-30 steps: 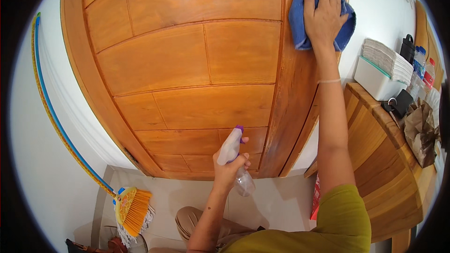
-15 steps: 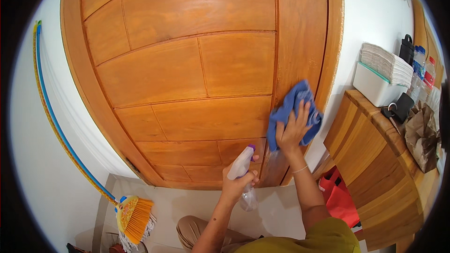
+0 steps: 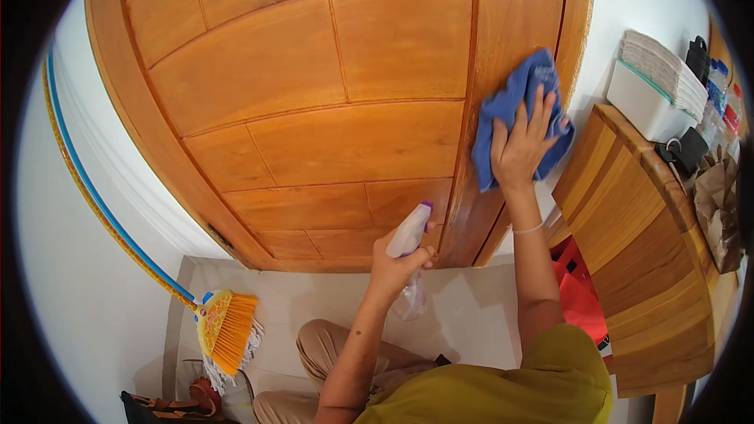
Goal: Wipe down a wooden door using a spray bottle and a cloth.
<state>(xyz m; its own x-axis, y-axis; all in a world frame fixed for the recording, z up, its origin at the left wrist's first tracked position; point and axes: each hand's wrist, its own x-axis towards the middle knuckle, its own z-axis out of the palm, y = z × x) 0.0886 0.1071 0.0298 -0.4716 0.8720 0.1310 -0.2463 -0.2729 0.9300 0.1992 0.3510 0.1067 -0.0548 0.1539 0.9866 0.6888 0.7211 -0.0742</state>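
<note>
Since 1 second ago, 1 crumpled blue cloth (image 3: pixel 506 102) has moved down the brown wooden door (image 3: pixel 345 141), top beyond my view, beneath the spread right hand (image 3: pixel 521 154); the left hand (image 3: pixel 390 271) grips 1 half-hidden clear plastic spray bottle (image 3: pixel 410 232).

There are two hands (image 3: pixel 522 149), one cloth (image 3: pixel 506 110) and one spray bottle (image 3: pixel 409 233). Also one door (image 3: pixel 330 141), one broom (image 3: pixel 224 330), one red bag (image 3: pixel 577 286).
</note>
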